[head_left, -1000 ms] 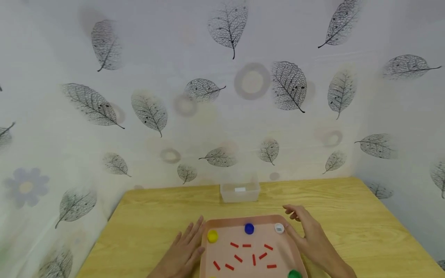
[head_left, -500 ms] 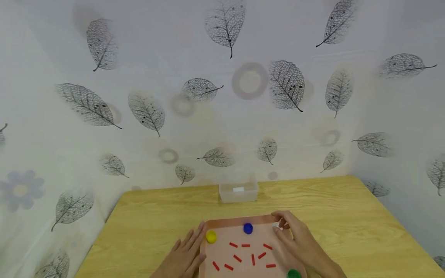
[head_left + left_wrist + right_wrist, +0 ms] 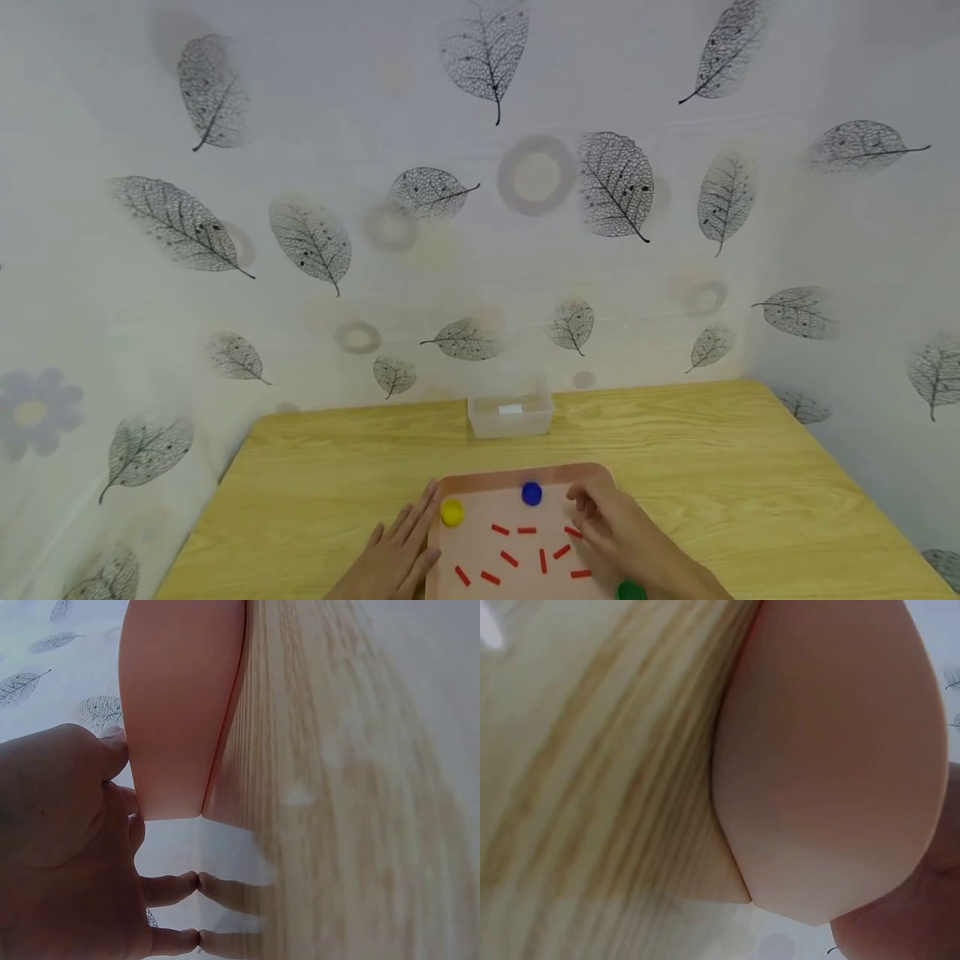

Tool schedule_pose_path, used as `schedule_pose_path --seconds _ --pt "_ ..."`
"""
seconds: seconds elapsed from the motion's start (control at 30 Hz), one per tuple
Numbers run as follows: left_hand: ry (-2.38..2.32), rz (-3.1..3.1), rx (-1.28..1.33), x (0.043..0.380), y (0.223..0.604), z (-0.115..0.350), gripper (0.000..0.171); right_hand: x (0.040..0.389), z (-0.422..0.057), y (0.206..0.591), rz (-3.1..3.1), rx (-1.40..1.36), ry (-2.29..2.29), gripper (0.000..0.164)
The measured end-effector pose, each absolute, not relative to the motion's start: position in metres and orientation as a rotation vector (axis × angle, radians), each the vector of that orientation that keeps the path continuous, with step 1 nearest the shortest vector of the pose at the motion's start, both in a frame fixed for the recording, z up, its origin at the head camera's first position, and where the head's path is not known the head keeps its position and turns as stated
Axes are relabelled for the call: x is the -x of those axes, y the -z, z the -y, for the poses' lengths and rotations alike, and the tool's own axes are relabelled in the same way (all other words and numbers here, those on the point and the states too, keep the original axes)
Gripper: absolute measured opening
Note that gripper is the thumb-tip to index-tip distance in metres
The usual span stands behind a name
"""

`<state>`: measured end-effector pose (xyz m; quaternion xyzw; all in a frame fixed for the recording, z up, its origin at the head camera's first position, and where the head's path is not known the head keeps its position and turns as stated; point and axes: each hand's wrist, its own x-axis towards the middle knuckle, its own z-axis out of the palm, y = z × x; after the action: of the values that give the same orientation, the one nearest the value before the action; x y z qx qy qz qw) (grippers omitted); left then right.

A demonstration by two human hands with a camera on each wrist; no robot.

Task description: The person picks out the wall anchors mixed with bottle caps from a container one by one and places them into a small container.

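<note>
My left hand (image 3: 393,557), fingers straight, touches the tray (image 3: 487,481); my right hand (image 3: 617,527) curls near red strips (image 3: 562,552) (whether it holds anything, I cannot tell).

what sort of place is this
Likely an indoor tabletop work spot: a wood-grain table against a leaf-print backdrop, with a pink tray of small red sticks. Whether home or workshop is unclear.

Passing room lies between two obstacles: pink tray (image 3: 487,480) and plastic box (image 3: 510,424).
</note>
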<state>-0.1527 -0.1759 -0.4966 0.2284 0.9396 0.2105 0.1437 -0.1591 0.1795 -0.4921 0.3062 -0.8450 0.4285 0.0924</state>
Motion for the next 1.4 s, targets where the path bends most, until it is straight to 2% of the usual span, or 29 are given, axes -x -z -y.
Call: schedule_pose_path --seconds 0.2,0.53,1.4 --pt "-0.567 -2.723 -0.652 0.152 0.496 0.174 0.065 0.156 -0.180 0.492 2.777 -0.790 -1.080 0.008" --pt "-0.595 -2.728 -0.638 0.153 0.499 0.176 0.065 0.157 -0.174 0.490 2.947 -0.794 -0.808 0.008" --pt "-0.616 -2.736 -0.640 0.155 0.506 0.175 0.063 0.155 -0.179 0.497 2.883 -0.839 -0.762 0.011"
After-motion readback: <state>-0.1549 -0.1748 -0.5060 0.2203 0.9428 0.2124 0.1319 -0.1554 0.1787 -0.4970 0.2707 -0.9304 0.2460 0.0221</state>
